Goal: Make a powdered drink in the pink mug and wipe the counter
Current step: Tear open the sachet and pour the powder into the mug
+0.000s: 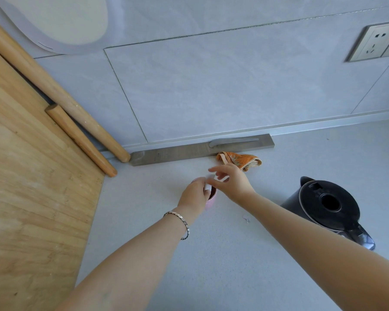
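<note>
Left hand [194, 194] pinching packet [208, 186] over pink mug [212, 198], right hand [230, 182] spread (powder spills on worktop [234, 254] if tilted off-rim).

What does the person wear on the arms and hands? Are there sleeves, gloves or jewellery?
Both forearms are bare: no sleeves show in the frame and there are no gloves. The left hand has one item at its wrist, a thin silver-coloured bracelet made of small flat links. The right hand and its wrist carry nothing; no ring or watch can be seen on either hand.
</note>
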The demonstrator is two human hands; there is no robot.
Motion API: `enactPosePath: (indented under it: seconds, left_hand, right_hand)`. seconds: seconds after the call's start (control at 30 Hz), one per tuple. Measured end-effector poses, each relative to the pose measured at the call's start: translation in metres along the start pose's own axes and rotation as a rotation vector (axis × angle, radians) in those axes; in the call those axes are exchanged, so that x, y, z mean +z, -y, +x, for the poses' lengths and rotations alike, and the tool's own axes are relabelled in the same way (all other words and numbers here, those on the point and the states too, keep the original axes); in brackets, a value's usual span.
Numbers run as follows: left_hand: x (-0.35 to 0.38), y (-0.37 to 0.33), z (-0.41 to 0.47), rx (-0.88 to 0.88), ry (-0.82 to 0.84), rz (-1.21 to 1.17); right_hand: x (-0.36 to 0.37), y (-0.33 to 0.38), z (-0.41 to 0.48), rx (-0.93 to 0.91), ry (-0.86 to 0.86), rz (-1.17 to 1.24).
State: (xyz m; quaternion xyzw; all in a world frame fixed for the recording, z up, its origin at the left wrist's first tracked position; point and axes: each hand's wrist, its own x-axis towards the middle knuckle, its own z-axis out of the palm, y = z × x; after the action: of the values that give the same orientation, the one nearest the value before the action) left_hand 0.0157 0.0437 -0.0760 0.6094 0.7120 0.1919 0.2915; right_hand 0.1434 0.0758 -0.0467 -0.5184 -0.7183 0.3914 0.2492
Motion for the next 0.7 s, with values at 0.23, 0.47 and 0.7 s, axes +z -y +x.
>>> enactPosePath:
  seconds: [0.23,0.47,0.7]
  left_hand:
    - [-0.003,-0.003,-0.005,-0.010,-0.109,0.016]
    - [-0.013,0.011,-0.019,-0.069,-0.215,0.004]
    - [-0.014,0.015,-0.026,-0.087,-0.173,-0.012]
  right_hand:
    - [-0.009,0.003,-0.005,-0.098,-0.118,-0.118]
    - [-0.014,-0.006,-0.018,-0.052,-0.006,-0.245]
    - [-0.014,-0.004,-0.019,-0.049,-0.004,-0.268]
